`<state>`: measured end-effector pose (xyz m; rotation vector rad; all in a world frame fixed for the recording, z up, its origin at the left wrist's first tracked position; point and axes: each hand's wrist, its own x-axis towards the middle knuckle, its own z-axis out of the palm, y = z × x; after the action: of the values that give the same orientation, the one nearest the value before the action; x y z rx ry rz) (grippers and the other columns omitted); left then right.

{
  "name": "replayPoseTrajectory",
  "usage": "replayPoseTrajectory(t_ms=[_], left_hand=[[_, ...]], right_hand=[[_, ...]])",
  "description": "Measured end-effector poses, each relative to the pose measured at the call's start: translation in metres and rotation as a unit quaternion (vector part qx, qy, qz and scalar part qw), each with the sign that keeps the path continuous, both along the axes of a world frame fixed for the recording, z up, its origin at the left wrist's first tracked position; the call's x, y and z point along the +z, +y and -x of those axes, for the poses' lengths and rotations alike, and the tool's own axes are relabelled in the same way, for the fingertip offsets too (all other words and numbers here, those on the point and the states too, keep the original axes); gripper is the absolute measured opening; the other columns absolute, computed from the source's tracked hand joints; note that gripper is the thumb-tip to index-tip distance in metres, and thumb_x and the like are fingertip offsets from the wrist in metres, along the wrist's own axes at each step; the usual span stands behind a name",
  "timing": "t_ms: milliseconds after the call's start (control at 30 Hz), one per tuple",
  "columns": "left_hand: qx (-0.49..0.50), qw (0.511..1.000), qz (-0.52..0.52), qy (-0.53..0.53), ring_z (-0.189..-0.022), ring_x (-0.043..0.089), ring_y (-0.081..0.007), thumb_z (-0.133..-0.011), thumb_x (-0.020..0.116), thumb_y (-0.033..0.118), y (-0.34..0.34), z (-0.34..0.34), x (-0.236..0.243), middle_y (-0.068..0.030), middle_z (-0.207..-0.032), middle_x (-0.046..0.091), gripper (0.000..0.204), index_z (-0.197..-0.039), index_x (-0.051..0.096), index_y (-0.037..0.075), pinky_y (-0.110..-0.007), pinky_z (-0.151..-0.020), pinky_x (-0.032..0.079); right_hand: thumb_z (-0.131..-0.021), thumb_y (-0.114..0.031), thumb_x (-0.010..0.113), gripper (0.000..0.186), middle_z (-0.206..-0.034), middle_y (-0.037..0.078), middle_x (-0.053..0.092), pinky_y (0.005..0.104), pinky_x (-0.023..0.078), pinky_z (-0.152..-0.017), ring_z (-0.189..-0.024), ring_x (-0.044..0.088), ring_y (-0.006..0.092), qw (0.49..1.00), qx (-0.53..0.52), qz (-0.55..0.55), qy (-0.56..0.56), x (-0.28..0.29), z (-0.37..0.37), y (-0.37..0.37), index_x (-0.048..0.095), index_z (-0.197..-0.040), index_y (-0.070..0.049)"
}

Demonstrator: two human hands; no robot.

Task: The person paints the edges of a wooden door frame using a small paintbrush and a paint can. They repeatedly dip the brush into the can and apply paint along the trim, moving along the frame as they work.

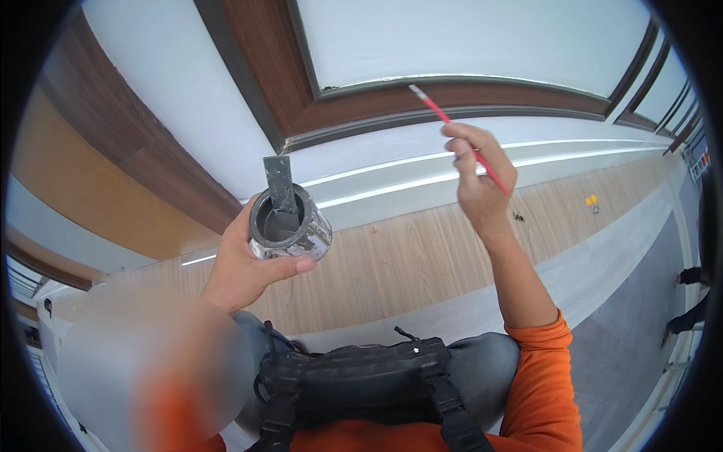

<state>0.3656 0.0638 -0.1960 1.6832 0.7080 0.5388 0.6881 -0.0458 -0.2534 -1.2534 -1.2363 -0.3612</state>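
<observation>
My left hand (248, 264) is wrapped round a small paint can (312, 235), its outside smeared with paint. Grey paint (279, 226) shows inside the can, and a flat grey stirring stick (279, 181) leans up out of it past the rim. Between the thumb and fingers of my right hand (486, 169) is a thin paintbrush with a red handle (435, 108). Its pale tip is up against or just in front of the lower edge of the brown wooden frame (467, 96); whether it touches cannot be told. A white panel (467, 38) fills the frame.
Below the frame runs a white skirting (392, 181) above a wood-look floor (392, 264). A small yellow object (591, 200) lies on the floor to the right. A black waist bag (354, 380) sits across my lap. Another person's dark-clothed legs (689, 320) show at the far right.
</observation>
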Motion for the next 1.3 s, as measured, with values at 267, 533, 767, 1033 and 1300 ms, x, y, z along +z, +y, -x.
replayPoseTrajectory(t_ms=[267,533,767,1033,1300], left_hand=[[0.018,0.996,-0.075,-0.05,-0.114,0.064,-0.0137,-0.07,0.096,0.013,0.008,0.021,0.005,-0.0032,-0.12,0.07,0.073,-0.135,0.062,0.003,-0.033,-0.104,0.049],[0.127,0.991,-0.04,-0.02,-0.113,0.065,-0.0142,-0.071,0.095,0.014,0.025,0.057,0.008,-0.0039,-0.118,0.071,0.071,-0.133,0.064,0.005,-0.032,-0.102,0.05],[0.065,0.987,-0.144,0.003,-0.118,0.068,-0.0227,-0.072,0.095,0.022,0.024,0.045,-0.013,-0.0117,-0.125,0.073,0.079,-0.141,0.06,0.007,-0.037,-0.106,0.049],[0.039,0.983,-0.174,0.03,-0.119,0.07,-0.0325,-0.072,0.094,0.026,0.028,0.043,-0.018,-0.0165,-0.126,0.073,0.082,-0.144,0.058,0.01,-0.04,-0.103,0.053],[0.024,0.976,-0.21,0.049,-0.116,0.072,-0.034,-0.071,0.094,0.028,0.028,0.045,-0.018,-0.0182,-0.125,0.073,0.083,-0.143,0.058,0.009,-0.043,-0.101,0.055]], right_hand=[[-0.103,-0.004,0.063,0.017,-0.103,0.008,0.076,0.025,0.057,-0.068,-0.085,0.072,0.0118,0.998,0.002,0.0,0.061,0.005,0.012,0.004,0.072,-0.118,-0.004],[-0.105,-0.009,0.065,0.016,-0.093,0.013,0.076,0.0262,0.059,-0.065,-0.081,0.073,0.0164,0.983,0.123,0.028,0.134,0.072,0.04,-0.009,0.07,-0.114,0.003],[-0.105,-0.02,0.061,0.022,-0.077,0.009,0.071,0.0224,0.053,-0.054,-0.063,0.067,0.0116,0.963,0.235,0.127,0.027,0.145,0.103,0.022,0.071,-0.102,0.0],[-0.104,-0.019,0.066,0.019,-0.081,0.007,0.072,0.0187,0.045,-0.055,-0.066,0.067,0.0084,0.931,0.301,0.205,-0.021,0.134,0.132,0.032,0.072,-0.101,-0.001],[-0.097,-0.008,0.068,0.007,-0.082,0.001,0.072,0.0201,0.042,-0.053,-0.067,0.062,0.004,0.936,0.267,0.221,-0.067,0.123,0.142,0.04,0.073,-0.098,-0.003]])
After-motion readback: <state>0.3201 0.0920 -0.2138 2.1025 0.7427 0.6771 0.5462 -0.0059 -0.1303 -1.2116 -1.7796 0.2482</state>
